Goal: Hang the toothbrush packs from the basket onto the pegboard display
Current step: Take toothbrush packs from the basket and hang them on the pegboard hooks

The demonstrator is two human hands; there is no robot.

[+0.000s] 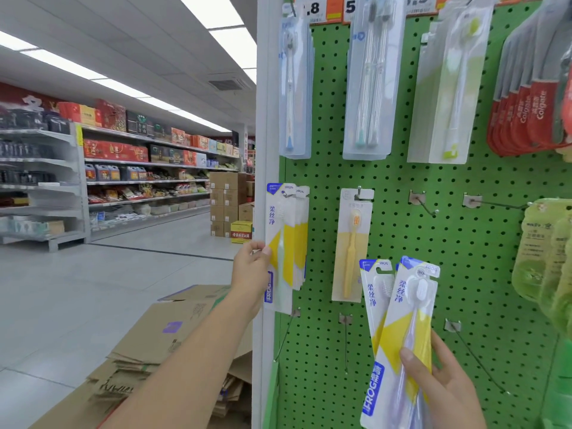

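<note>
While the left hand (250,267) is steadying the stack of yellow-and-white toothbrush packs (286,243) already hanging at the left edge of the green pegboard (433,243), its thumb and fingertips are pinching the stack's outer edge. The right hand (442,388) is gripping two more packs of the same kind (399,329) low against the board's lower middle, thumb across the front and fingers curled behind.

Those two packs are standing nearly upright, their long axis running bottom to top and leaning slightly to the right, with the blue hang-tab ends up and the brush heads just beneath them; the printed fronts are facing the person. The hung stack is pointing the same way, tabs uppermost on its hook.

For the step in hand, probably adding to that stack or filling a bare hook (425,205) nearby, the person is best served by keeping the tabs uppermost, squaring the two cards so their holes line up, and sliding them straight along the peg instead of tilting them. The steadying pinch should be stopping the hung packs from swinging or slipping off. The basket is not in view.
</note>
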